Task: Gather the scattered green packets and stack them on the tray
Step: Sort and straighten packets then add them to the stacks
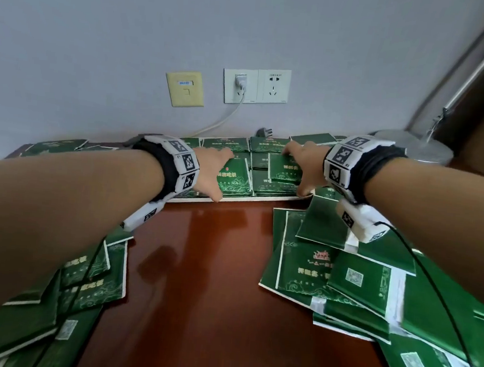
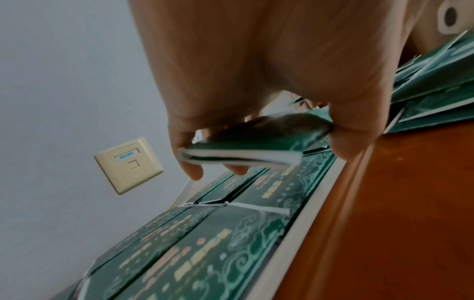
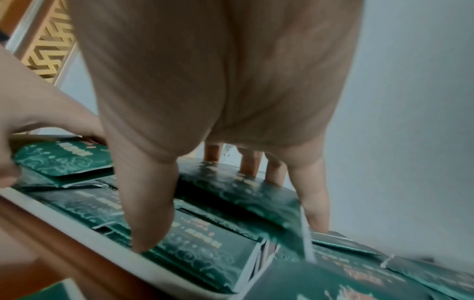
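Left hand (image 2: 256, 97) grips packets (image 2: 241, 156) (print unreadable).

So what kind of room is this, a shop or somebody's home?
Probably an office or a room at home, not a shop: a polished wooden desk against a plain wall, sockets with a charger plugged in, and a lamp base.

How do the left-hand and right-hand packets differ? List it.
1. The left hand grips its small stack of packets clear above the tray; the right hand presses its packet onto the packets below.
2. The stack lies level; the packet tilts.
Both are green.
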Motion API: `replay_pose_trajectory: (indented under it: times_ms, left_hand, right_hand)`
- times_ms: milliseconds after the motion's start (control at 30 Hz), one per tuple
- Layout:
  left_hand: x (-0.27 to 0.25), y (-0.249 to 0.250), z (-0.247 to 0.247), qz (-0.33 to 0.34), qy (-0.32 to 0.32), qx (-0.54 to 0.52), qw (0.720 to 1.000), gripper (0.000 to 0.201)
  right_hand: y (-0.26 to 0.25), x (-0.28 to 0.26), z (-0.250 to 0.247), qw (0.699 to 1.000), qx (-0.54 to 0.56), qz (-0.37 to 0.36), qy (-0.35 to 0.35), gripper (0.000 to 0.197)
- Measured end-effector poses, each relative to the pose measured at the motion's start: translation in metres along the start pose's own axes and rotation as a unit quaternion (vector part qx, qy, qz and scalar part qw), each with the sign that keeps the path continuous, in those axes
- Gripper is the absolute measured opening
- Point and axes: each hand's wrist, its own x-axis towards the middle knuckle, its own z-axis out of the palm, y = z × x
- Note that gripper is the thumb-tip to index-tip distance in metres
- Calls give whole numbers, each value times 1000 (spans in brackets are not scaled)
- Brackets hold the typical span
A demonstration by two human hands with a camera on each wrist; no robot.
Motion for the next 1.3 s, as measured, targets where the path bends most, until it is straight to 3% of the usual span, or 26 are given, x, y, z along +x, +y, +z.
replay_pose_trajectory:
  times_ms: [300,800,1100,1300]
  left_hand:
    - [37,-3,11,13,-45,-24,999,92]
    - [29,-14,14,-10,-16,-4,1000,86]
    - [-28,-35,6,-25,-4,-4,1000,76]
    - [-100,-69,21,-62,-58,22,996,65]
  right_hand:
    - [-13,38,6,998,-41,-33,-32,100]
    - [-18,34,11,999,-8,-43,-16,68]
    - [-60,-10,-6,995,-51,-89,-17,68]
    - [-126,-42,1,983,-73,-167,-32,76]
